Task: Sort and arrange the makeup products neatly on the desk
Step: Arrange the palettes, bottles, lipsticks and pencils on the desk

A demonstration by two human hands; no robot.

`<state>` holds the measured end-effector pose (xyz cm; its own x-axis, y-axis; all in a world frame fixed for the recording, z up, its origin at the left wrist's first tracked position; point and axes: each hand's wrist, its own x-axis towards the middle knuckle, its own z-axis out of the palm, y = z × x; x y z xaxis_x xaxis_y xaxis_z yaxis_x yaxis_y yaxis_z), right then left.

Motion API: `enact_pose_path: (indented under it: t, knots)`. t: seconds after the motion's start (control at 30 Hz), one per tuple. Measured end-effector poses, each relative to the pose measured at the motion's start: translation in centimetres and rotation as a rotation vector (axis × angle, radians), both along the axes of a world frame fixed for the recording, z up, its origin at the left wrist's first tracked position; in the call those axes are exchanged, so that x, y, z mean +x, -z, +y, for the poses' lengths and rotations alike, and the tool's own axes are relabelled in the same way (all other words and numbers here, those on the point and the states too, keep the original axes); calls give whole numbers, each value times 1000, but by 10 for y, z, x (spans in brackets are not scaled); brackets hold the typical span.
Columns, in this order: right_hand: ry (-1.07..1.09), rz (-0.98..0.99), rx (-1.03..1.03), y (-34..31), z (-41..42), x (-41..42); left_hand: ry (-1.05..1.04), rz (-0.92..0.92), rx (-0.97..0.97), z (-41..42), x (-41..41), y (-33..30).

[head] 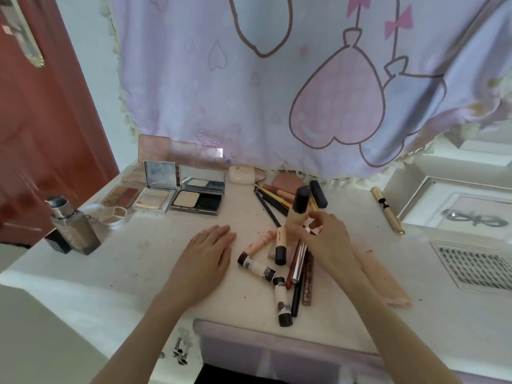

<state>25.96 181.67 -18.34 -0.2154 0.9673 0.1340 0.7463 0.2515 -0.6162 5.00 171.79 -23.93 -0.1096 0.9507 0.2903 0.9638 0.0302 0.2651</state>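
Observation:
My right hand (328, 239) grips a beige foundation tube with a dark cap (297, 210), held upright above a heap of tubes and pencils (279, 270) in the middle of the white desk (138, 259). My left hand (209, 250) lies flat on the desk left of the heap, fingers straight, holding nothing. Open powder compacts (198, 195) and an eyeshadow palette (122, 194) stand in a row at the back left. Several pencils (273, 200) lie behind the heap.
A glass pump bottle (73, 227) stands at the desk's left edge beside a round compact (112, 214). A gold tube (388, 210) lies at the right, near a lash tray (473, 266). A pink curtain (277, 79) hangs behind. A drawer (277, 347) is open below.

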Motion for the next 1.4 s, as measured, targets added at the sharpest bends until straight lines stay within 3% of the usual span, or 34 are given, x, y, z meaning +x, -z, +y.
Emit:
enact_pose_path:
  t: [0.13, 0.3, 0.53, 0.67, 0.77, 0.83, 0.93, 1.0, 1.1, 1.3, 1.4]
  knots:
    - [-10, -97, -38, 5, 11, -10, -8, 40, -50, 1, 0, 5]
    - [13, -16, -8, 9, 14, -19, -14, 66, -115, 3, 2, 1]
    - [-50, 442, 2, -20, 4, -20, -17, 131, -172, 2, 4, -1]
    - [-289, 776, -268, -35, -17, -23, 15, -53, -48, 0, 3, -3]
    - [-491, 739, -436, -32, -29, -24, 52, -544, 147, -3, 4, -19]
    - [-604, 698, -614, -29, -31, -22, 97, -693, 305, -7, 6, -37]
    - [-795, 510, -880, -32, -35, -17, 249, -641, 508, -13, 11, -65]
    - [-921, 430, -1015, -34, -36, -16, 339, -435, 544, -17, 16, -79]
    - [-1090, 474, -1202, -34, -40, -16, 392, -228, 555, -19, 23, -82]
    - [-1140, 627, -1391, -16, -48, -20, 406, -305, 601, -26, 27, -75]
    - [-1057, 555, -1238, -25, -56, -22, 322, -418, 590, -25, 28, -76]
